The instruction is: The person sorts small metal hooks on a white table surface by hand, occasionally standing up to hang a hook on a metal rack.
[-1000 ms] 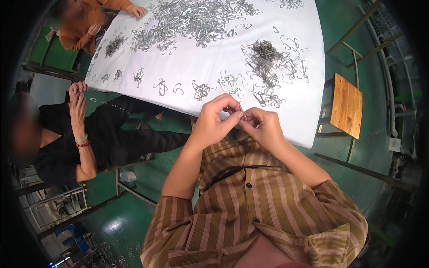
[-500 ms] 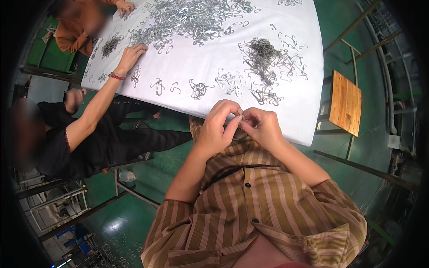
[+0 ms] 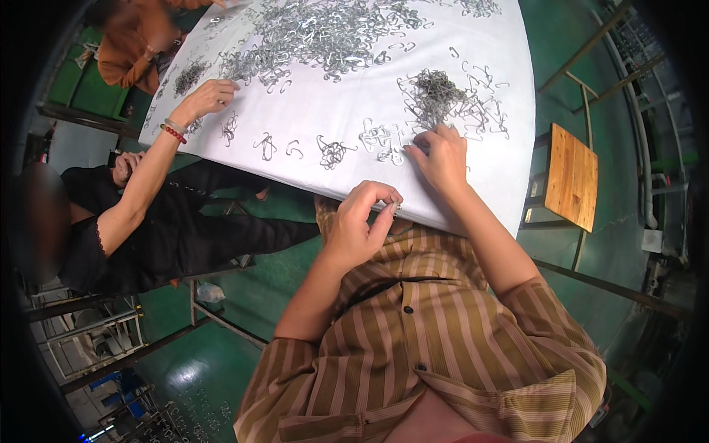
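My left hand [image 3: 360, 230] is closed in a pinch at the table's near edge. Between thumb and forefinger shows the tip of a small metal hook [image 3: 398, 205]; most of it is hidden. My right hand [image 3: 446, 161] reaches over the white-covered table [image 3: 295, 136], thumb apart from the fingers. Its fingertips are at the lower end of a heap of dark wire hooks [image 3: 437, 92] and are partly hidden. Just left of that hand lies a small cluster of shiny metal hooks [image 3: 380, 139]. A darker tangle of hooks [image 3: 332, 151] rests further left.
A large pile of metal hooks [image 3: 317, 37] covers the far part of the table. At left, a co-worker's arm [image 3: 151, 166] with bracelets reaches over the tabletop. Another person in an orange top [image 3: 133, 48] is at the far left. A wooden stool [image 3: 571, 177] stands at right.
My right hand has left my left hand and moved forward to the dark hooks. My left hand stays near the edge, still pinching. The co-worker's hand has shifted slightly left.
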The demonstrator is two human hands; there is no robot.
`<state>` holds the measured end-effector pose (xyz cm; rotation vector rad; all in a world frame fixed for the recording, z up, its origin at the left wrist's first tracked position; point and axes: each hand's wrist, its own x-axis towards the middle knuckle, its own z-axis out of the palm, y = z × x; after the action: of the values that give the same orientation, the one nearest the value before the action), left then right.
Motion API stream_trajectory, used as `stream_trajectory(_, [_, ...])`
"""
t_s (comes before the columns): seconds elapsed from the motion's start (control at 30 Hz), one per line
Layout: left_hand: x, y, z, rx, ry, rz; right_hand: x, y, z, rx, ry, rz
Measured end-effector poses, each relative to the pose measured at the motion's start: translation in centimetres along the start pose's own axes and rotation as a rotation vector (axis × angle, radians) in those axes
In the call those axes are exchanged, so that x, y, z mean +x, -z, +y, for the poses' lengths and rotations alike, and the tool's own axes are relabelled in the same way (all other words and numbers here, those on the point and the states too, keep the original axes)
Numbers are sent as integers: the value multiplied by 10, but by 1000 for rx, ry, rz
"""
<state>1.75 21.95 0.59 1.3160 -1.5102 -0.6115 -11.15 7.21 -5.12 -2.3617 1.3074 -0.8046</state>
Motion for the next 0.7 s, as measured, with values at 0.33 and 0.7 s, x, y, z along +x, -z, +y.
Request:
stream_trajectory(0.33, [-5,-4,-4,-10,52,0,16,-5,-7,53,-142,-160])
stream_trajectory(0.7, [2,-17,-8,38,155,-3,-17,45,-21,476,-152,-85])
